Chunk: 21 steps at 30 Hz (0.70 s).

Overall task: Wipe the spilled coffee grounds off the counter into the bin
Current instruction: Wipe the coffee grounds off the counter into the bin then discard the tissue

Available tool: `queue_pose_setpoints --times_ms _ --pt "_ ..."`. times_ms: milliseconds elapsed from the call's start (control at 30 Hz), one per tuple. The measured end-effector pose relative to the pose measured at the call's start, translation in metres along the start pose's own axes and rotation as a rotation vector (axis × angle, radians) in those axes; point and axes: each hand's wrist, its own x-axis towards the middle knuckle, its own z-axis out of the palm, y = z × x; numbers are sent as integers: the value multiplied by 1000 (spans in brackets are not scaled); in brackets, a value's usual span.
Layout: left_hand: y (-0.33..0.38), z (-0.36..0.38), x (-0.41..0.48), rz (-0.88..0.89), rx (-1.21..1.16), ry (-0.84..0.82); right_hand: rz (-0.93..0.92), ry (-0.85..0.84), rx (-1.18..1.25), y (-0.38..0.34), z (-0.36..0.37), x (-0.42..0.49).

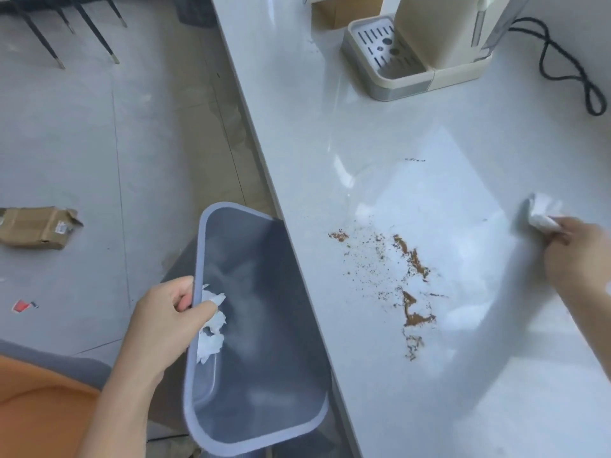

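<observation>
Brown coffee grounds (410, 279) lie smeared and scattered on the pale grey counter (363, 143), a short way in from its left edge. A grey-blue plastic bin (264, 375) hangs tilted against that edge, with crumpled white paper (211, 332) inside. My left hand (165, 322) grips the bin's left rim, thumb inside. My right hand (575, 252) rests on the counter at the far right, shut on a wadded white tissue (542, 214), well to the right of the grounds.
A cream coffee machine (439, 31) with a grey drip tray (386, 57) stands at the counter's back, its black cable (568, 64) looping to the right. On the floor left lie a flattened cardboard box (36, 226) and a red scrap (21, 305). Dark chair legs (66, 24) show top left.
</observation>
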Motion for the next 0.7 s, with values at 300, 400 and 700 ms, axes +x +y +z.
queue_pose_setpoints --times_ms 300,400,700 --pt "5 0 -2 -10 17 8 -645 -247 109 -161 75 -55" --pt "12 0 -6 -24 -5 -8 -828 -432 127 -167 69 -91" --pt "0 -6 2 -26 -14 -139 -184 44 227 -86 34 -4"
